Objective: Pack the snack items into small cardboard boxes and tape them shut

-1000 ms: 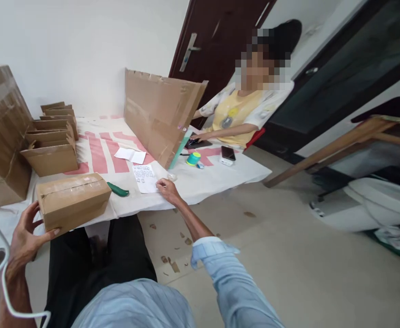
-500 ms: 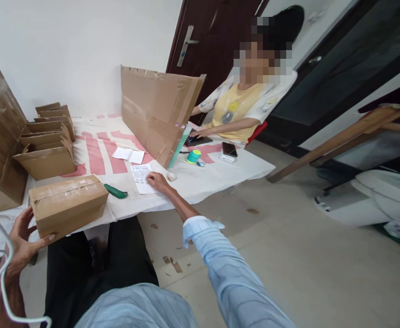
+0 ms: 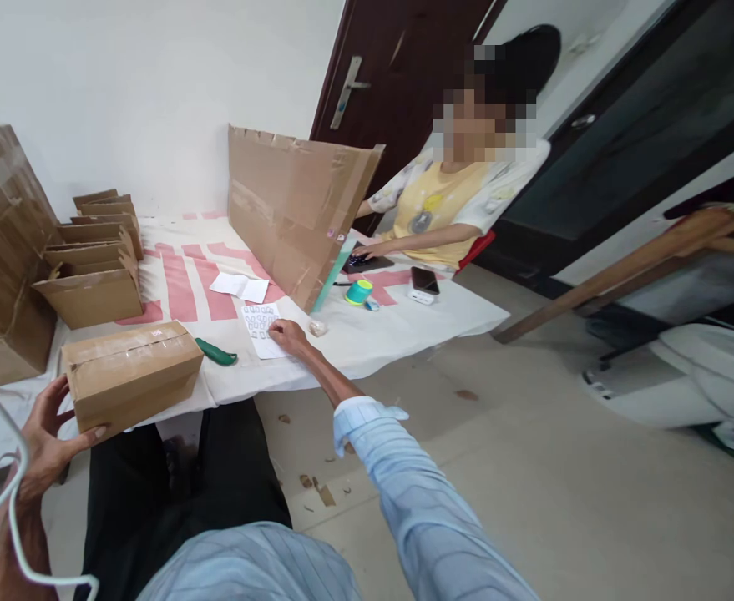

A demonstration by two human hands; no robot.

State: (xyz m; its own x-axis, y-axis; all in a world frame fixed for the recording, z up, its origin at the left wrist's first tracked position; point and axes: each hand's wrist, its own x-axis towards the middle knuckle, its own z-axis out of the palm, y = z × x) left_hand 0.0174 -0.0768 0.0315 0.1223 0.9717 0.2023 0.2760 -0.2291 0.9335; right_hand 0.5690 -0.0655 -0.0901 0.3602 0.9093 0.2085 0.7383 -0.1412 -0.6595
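Observation:
At the lower left, my left hand [image 3: 53, 442] grips the near left end of a closed cardboard box [image 3: 134, 380], thumb along its lower front side. Clear tape runs along the top of this box, which sits at the table's front edge. My right hand [image 3: 291, 336] is over a white sheet with rows of small printed marks [image 3: 255, 321], its fingers bunched together at the sheet's right side. Whatever may be between those fingertips is too small to make out. A dark green utility-knife-like tool [image 3: 217, 352] lies between the box and the sheet.
Several open cardboard boxes [image 3: 97, 292] stand at the left beside a large carton [image 3: 3, 250]. An upright cardboard panel [image 3: 297, 209] separates me from a seated person [image 3: 442, 209]. A folded white paper [image 3: 240, 286], teal tape roll [image 3: 359, 291] and phone [image 3: 425, 280] lie on the table.
The whole view has shifted slightly. My left hand stays on the box, and my right hand remains at the printed sheet with its fingers bunched.

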